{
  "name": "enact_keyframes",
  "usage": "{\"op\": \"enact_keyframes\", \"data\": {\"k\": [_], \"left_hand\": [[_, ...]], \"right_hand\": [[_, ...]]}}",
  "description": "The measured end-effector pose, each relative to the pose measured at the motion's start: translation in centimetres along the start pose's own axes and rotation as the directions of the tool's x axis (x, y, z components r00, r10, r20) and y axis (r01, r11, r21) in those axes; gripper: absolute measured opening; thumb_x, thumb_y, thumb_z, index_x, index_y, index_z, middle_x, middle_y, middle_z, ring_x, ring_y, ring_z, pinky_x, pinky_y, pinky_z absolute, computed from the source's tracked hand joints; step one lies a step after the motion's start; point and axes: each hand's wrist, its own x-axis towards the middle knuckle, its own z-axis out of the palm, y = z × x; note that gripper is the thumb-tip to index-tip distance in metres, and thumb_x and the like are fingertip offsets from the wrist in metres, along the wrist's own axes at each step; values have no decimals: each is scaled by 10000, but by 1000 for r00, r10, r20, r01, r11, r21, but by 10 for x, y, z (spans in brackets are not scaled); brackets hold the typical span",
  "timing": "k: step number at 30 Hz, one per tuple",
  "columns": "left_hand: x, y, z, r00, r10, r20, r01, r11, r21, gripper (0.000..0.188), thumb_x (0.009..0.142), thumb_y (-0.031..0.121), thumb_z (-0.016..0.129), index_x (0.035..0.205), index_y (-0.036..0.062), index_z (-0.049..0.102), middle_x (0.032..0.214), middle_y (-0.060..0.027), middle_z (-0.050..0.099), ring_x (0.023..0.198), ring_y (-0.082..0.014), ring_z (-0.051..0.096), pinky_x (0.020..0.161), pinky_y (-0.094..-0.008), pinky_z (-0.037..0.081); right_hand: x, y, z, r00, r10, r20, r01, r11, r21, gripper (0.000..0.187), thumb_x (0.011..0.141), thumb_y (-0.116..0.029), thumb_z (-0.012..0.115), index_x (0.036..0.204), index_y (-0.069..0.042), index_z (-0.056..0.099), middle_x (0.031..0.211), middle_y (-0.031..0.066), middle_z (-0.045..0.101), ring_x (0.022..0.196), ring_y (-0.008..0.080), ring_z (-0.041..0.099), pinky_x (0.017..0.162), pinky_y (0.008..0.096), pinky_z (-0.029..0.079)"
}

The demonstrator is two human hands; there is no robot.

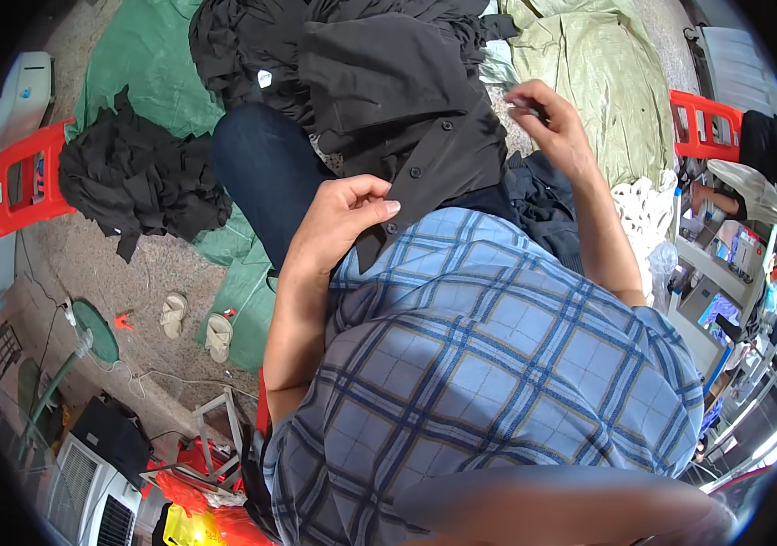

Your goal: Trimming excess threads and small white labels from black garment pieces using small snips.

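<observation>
A black button-up shirt (425,136) lies across my lap, its placket with several dark buttons running toward me. At the placket's near end, my left hand (343,218) is closed, thumb and forefinger pinching the cloth's edge. My right hand (554,132) is raised to the right of the shirt, apart from it, with the fingers curled together. Something small and dark shows between those fingers, too little of it to name. Beyond the shirt rises a heap of black garments (243,55), with a small white tag (265,79) on it.
A pile of black cloth pieces (138,173) lies on green sheeting (147,45) at left, beside a red plastic stool (20,187). Pale green sheeting (589,82) spreads at far right, near another red stool (707,126). Beige sandals (217,337) rest on the floor, near cables.
</observation>
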Motion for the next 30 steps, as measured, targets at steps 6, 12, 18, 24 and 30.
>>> {"op": "enact_keyframes", "data": {"k": [6, 12, 18, 24, 30], "left_hand": [[-1, 6, 7, 991, 82, -110, -91, 992, -87, 141, 894, 97, 630, 994, -2, 634, 840, 28, 618, 751, -16, 517, 683, -185, 404], [0, 17, 10, 995, 67, -69, -78, 983, -168, 171, 920, 95, 615, 1059, -4, 619, 895, 12, 640, 817, -22, 555, 732, -179, 432], [-5, 31, 5, 993, 100, -65, -107, 988, -112, 337, 800, 44, 729, 1113, -27, 626, 957, -30, 665, 876, -67, 598, 805, -216, 473], [-6, 27, 1, 987, 75, -143, -96, 985, -146, 318, 786, 28, 738, 1079, -39, 634, 941, -29, 661, 853, -75, 600, 781, -215, 475], [-1, 25, 6, 908, 279, -312, -208, 948, 242, 149, 810, 14, 698, 942, -13, 636, 905, -24, 671, 800, -95, 606, 723, -243, 476]], "right_hand": [[15, -29, 34, 947, -191, 260, 188, 982, 37, 259, 840, -45, 628, 1097, -16, 608, 951, 59, 617, 879, 146, 596, 803, 275, 475], [32, -61, 56, 761, -188, 622, 219, 975, 26, 284, 814, -47, 679, 1094, -32, 634, 733, 22, 528, 698, 83, 477, 630, 262, 405], [50, -50, 59, 784, -52, 618, -65, 984, 165, 202, 854, -146, 684, 824, 9, 558, 698, -52, 500, 699, 41, 431, 646, 231, 379], [49, -52, 55, 791, -29, 611, -77, 986, 147, 198, 845, -141, 697, 866, -5, 554, 696, -51, 495, 678, 43, 420, 622, 230, 371], [31, -65, 60, 893, -217, 395, 243, 970, -16, 196, 799, -106, 731, 863, -36, 559, 641, 40, 526, 565, 148, 507, 533, 286, 399]]}}
